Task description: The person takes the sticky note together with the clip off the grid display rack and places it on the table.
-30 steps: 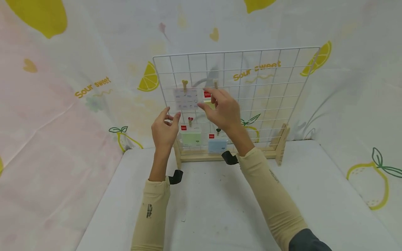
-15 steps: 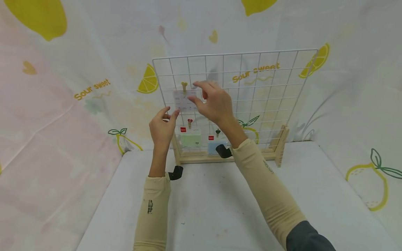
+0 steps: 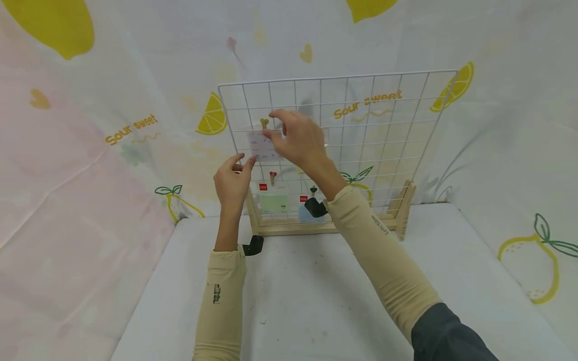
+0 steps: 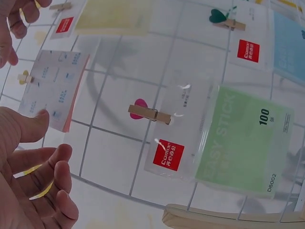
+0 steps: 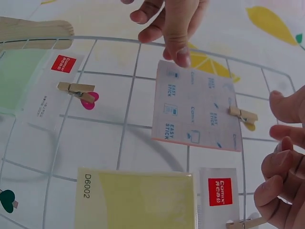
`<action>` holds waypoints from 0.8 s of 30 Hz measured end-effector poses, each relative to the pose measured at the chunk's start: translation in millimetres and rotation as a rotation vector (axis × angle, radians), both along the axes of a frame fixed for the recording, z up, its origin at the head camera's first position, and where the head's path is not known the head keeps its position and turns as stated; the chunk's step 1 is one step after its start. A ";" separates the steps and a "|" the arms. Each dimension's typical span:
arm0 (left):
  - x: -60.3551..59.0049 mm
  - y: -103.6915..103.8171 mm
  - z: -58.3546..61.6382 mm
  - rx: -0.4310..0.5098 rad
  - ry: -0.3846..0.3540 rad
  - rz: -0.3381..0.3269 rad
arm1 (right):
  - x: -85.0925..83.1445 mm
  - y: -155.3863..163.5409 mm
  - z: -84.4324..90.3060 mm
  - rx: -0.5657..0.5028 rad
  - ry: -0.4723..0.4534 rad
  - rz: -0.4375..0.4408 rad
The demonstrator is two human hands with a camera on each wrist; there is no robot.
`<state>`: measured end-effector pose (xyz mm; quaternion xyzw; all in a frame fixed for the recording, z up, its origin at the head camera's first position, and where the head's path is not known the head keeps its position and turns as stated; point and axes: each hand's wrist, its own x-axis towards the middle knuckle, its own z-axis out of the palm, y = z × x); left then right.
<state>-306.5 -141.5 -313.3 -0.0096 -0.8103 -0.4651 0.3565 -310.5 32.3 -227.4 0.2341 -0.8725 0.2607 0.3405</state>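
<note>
Four paper pads (image 4: 245,143) are clipped to a white wire grid (image 3: 341,126). On the grid's left side, a lilac pad (image 5: 195,107) is flanked by unclenched fingers: the left hand (image 3: 231,183) at its edge, contact uncertain; the right hand (image 3: 300,140), parted, beside its clip (image 5: 243,115).

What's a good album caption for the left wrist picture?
Left hand beside a clipped notepad, with a green pack on the grid.
</note>
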 end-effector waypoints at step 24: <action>-10.6 6.3 3.2 0.002 -0.034 -0.040 | -7.7 -15.8 19.9 0.166 -0.193 -0.112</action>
